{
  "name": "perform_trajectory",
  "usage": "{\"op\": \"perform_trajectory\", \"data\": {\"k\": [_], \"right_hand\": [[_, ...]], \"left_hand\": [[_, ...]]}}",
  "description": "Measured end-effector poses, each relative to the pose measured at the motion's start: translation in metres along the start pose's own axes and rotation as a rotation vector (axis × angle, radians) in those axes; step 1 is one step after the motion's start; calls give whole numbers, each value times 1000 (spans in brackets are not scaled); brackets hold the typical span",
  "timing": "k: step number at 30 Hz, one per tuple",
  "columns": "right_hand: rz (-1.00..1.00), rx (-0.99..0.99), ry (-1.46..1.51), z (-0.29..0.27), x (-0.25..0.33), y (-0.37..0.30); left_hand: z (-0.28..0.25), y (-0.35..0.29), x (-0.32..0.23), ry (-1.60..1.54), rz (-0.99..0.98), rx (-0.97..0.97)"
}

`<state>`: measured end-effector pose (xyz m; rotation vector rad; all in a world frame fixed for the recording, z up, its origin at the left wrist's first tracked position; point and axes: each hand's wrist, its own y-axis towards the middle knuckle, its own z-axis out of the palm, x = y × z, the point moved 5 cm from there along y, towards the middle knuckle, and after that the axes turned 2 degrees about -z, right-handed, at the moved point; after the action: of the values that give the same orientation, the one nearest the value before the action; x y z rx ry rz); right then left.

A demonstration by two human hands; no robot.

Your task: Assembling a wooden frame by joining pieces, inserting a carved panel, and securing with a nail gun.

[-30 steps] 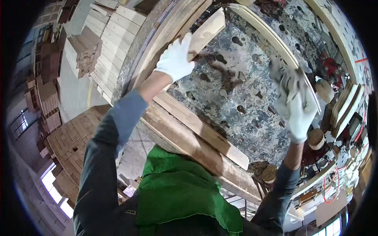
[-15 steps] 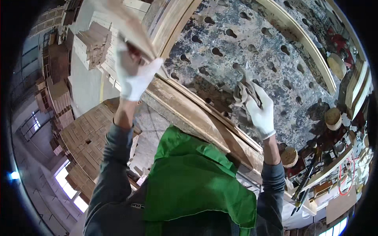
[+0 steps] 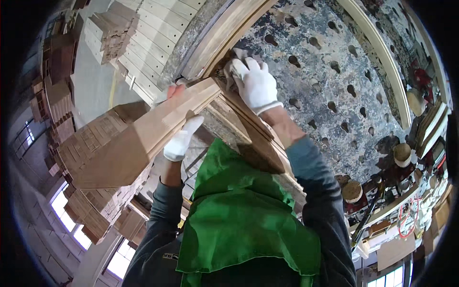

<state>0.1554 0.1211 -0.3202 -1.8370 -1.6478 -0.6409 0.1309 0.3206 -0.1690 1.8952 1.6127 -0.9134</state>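
A long wooden board (image 3: 138, 143) slants from the lower left up to the workbench. Its far end meets the inner corner of a wooden frame (image 3: 224, 36). My left hand (image 3: 180, 141), in a white glove, grips the board near that end. Its thumb lies on the near edge, and reddish fingertips show past the far edge. My right hand (image 3: 256, 86), also gloved in white, is closed on a crumpled grey rag (image 3: 240, 53) at the frame's corner, just beyond the board's end. Much of the rag is hidden under the fingers.
Inside the frame lies a stained metal tabletop (image 3: 306, 88) with keyhole-shaped holes. A curved wooden strip (image 3: 377, 40) crosses it at right. Round wooden pieces (image 3: 352, 191) and tools crowd the right edge. Stacked wooden blocks (image 3: 112, 36) and pale drilled planks (image 3: 153, 40) stand at left.
My left hand has brought the board down and toward me, its far end now at the frame's corner. My right hand has carried the rag left and away from me to that corner.
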Motion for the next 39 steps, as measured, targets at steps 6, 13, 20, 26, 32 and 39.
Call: {"op": "perform_trajectory", "data": {"k": [6,13,20,26,32,39], "right_hand": [[-820,114,-176,38,34,32],[-311,642,-321,10,33,27],[29,237,290,-2,1,0],[0,401,51,30,40,28],[-8,417,199,44,26,29],[189,444,488,-12,-20,-7]], "left_hand": [[12,-6,25,-151,-41,71],[15,2,29,-159,-132,87],[0,-13,72,-55,-84,95],[4,-1,57,-66,-69,61],[9,9,25,-71,15,27],[3,12,52,-91,-2,54]]}}
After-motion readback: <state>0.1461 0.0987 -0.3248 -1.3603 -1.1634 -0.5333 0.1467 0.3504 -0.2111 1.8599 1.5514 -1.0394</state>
